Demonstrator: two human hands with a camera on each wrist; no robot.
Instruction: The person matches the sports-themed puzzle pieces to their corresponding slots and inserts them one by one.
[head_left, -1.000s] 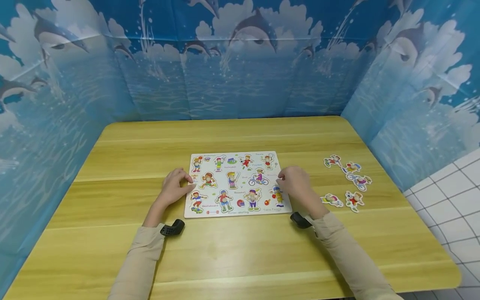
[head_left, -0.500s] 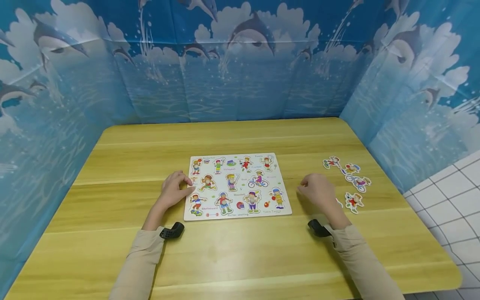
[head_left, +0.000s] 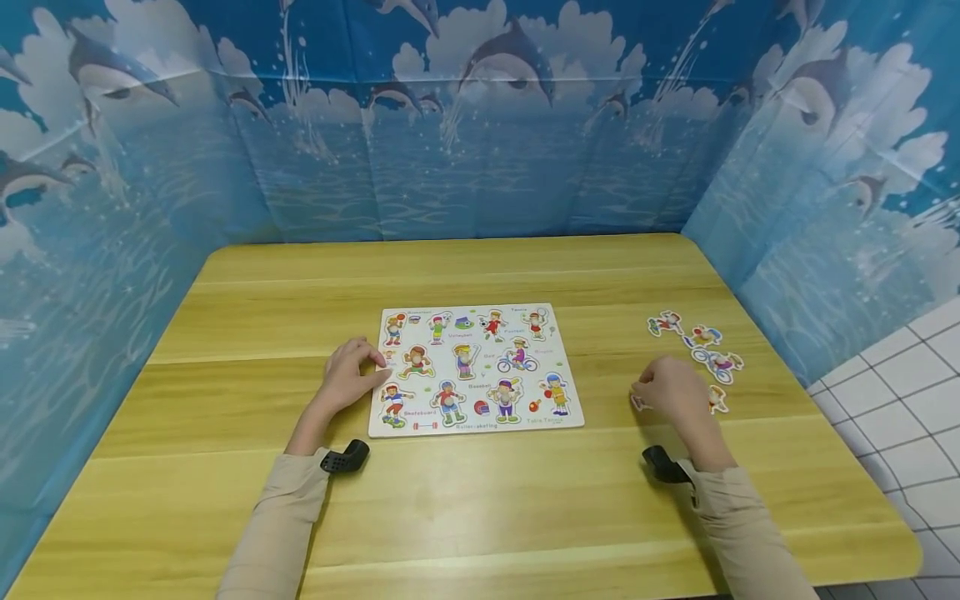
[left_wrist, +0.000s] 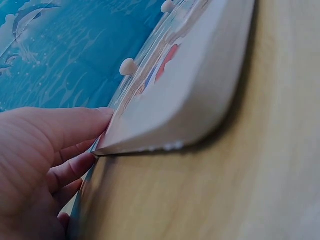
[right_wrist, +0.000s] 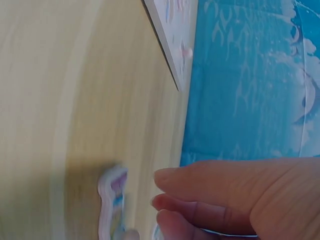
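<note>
So the puzzle board [head_left: 475,369] sits flat in the middle of the wooden table [head_left: 480,517]. The left hand [head_left: 347,377] rests against its left edge, thumb on top and fingers tucked at the rim. The right hand [head_left: 670,390] is off to the right, well apart from the board, hovering over a loose cutout piece [right_wrist: 112,200], fingers loosely curled and close together, not pinching it. More loose pieces [head_left: 703,343] lie just beyond it
</note>
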